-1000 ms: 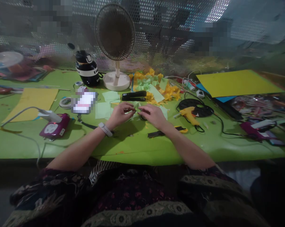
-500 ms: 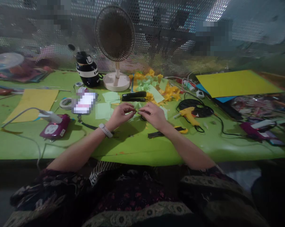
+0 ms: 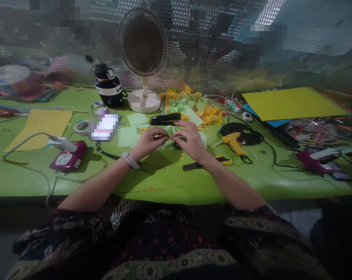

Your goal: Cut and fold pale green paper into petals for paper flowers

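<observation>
Near the middle of the table, my left hand (image 3: 150,142) and my right hand (image 3: 190,142) meet at the fingertips. Both are pinched on a small piece of light green paper (image 3: 170,130), partly hidden by the fingers. My right index finger is lifted off the pinch. Just beyond the hands lies a black stapler (image 3: 165,119). To the left are light green paper squares (image 3: 128,137). Folded yellow and green paper pieces (image 3: 213,115) are heaped behind. A yellow-and-black utility knife (image 3: 193,166) lies under my right forearm.
A yellow glue gun (image 3: 234,143) rests at right, near a purple power strip (image 3: 318,161). Another purple power block (image 3: 67,157), a phone (image 3: 104,127) and tape (image 3: 82,127) are at left. Behind stand a fan (image 3: 143,102) and dark bottle (image 3: 108,91). Yellow sheets (image 3: 295,103) lie back right.
My right hand's index finger has lifted and stretched away from the pinch. The left hand stays nearly in place, and the paper between the hands shows less.
</observation>
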The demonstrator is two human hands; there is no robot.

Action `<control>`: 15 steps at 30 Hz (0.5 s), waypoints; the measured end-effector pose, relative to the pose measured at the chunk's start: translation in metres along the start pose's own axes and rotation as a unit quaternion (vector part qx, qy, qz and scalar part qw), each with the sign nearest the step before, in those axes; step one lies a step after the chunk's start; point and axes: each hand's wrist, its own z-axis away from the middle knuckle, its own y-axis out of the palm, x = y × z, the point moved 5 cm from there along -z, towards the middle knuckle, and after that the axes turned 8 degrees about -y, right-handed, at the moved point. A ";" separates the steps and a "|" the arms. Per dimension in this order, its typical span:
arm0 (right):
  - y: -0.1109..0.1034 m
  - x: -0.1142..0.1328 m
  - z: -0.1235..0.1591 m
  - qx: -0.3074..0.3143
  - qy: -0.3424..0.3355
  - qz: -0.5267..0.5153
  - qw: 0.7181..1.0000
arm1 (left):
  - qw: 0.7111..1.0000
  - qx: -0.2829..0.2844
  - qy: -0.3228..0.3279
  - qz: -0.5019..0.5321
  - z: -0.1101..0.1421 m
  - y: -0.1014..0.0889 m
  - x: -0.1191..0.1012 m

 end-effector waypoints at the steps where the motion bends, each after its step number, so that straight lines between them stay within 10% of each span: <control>1: -0.001 0.000 0.000 -0.002 0.008 -0.009 1.000 | 1.000 -0.001 -0.007 0.004 0.000 0.000 0.001; 15: -0.003 -0.013 0.002 -0.037 0.137 -0.093 0.986 | 0.999 -0.020 -0.030 0.007 -0.001 0.001 0.007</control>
